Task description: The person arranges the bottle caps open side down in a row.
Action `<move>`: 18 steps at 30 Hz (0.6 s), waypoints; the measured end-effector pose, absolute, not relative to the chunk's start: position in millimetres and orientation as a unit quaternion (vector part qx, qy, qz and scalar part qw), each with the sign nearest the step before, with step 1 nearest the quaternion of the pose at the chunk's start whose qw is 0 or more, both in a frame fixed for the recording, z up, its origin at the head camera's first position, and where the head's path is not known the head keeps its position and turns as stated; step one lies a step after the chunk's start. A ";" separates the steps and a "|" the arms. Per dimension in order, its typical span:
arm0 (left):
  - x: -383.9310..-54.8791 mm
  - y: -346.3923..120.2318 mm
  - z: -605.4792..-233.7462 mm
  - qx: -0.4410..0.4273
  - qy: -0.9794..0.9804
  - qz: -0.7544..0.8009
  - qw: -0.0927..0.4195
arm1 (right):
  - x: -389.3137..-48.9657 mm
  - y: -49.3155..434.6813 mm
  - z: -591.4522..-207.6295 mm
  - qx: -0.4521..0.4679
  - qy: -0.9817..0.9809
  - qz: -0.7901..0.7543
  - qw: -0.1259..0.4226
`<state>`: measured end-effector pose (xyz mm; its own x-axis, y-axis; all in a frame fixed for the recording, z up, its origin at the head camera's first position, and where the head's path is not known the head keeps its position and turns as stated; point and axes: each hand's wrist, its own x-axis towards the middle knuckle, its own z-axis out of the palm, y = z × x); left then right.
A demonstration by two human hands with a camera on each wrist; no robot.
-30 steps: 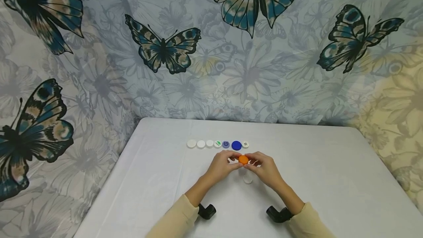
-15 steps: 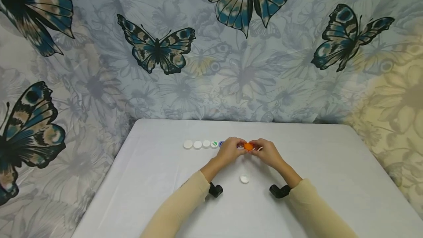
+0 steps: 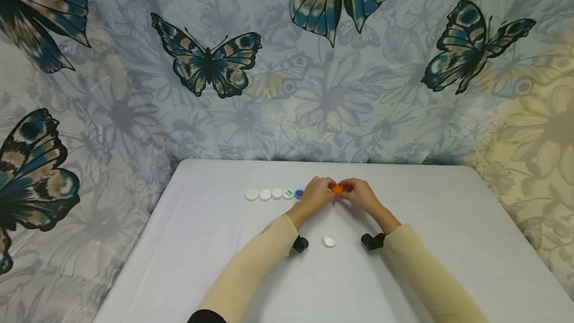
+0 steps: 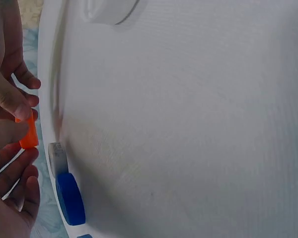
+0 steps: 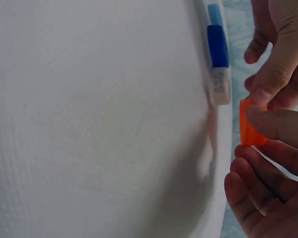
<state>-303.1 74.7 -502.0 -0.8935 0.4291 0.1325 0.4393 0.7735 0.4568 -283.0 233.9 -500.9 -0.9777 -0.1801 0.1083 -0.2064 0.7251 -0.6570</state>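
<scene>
An orange bottle cap (image 3: 338,189) is held between both hands, close to the right end of a row of caps. My left hand (image 3: 317,192) pinches its left side with thumb and fingers. From the right, my right hand (image 3: 362,194) pinches the same cap. In the left wrist view the orange cap (image 4: 29,134) appears above the tabletop, beyond a white cap (image 4: 58,159) and a blue cap (image 4: 70,198). The right wrist view shows the orange cap (image 5: 252,124) edge-on between the fingertips. My left hand hides part of the row in the head view.
Three white caps (image 3: 265,194), a green-and-white cap (image 3: 288,194) and a blue patterned cap (image 3: 299,194) continue the row leftward on the white table (image 3: 202,243). Nearer the body lies a single white cap (image 3: 329,241). A butterfly-print cloth (image 3: 287,113) hangs behind.
Both hands have moved away from the body with the orange cap, from in front of the row to its right end. The left hand now covers some caps. The head view has shifted slightly.
</scene>
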 end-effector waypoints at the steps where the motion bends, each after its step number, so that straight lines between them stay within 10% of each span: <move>1: -302.5 75.0 -502.3 -0.229 -0.944 -0.238 0.011 | -284.0 233.1 -502.9 0.101 -0.928 0.358 0.014; 11: -292.1 66.3 -508.4 -0.259 -0.951 -0.155 0.067 | -279.9 221.8 -510.6 0.109 -0.945 0.307 -0.005; 18: -273.9 50.3 -498.9 -0.237 -0.929 -0.284 0.015 | -254.7 233.7 -492.3 0.088 -0.953 0.288 -0.026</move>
<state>-273.9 50.3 -498.9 -0.8871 0.4320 0.1625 0.4490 0.7260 0.5209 -254.7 233.7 -492.3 -0.9832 -0.1824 0.0012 -0.1525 0.8184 -0.5540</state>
